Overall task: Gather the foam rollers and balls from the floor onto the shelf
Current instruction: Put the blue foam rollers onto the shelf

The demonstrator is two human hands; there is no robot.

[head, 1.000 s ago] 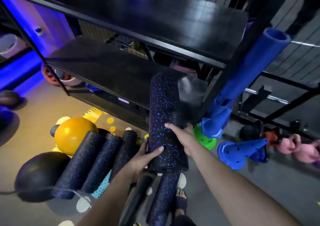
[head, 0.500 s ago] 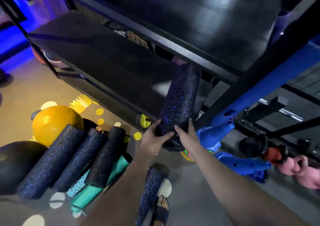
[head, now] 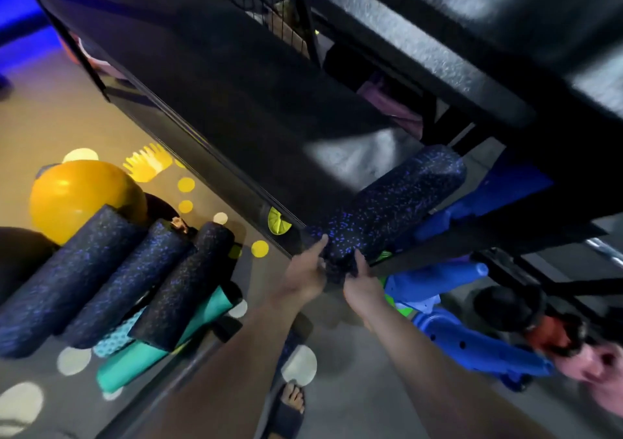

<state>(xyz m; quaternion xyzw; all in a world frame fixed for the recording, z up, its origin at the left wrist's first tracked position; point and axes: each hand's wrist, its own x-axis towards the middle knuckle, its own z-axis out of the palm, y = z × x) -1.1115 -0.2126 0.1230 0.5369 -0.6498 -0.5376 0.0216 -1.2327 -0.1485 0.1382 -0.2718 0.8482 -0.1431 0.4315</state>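
A black foam roller with blue specks lies on the black middle shelf, its near end sticking out over the shelf's front edge. My left hand and my right hand both grip that near end, one on each side. Three more speckled rollers lie side by side on the floor at the left. Behind them sits a yellow ball, and a black ball shows at the left edge.
A teal mat roll lies under the floor rollers. Blue cones and pink and dark kettlebells crowd the floor at the right. The top shelf overhangs close above. My sandalled foot stands below.
The roller has slid deeper onto the middle shelf and swung to point up and right. Both hands followed its near end forward, and my view moved closer under the top shelf.
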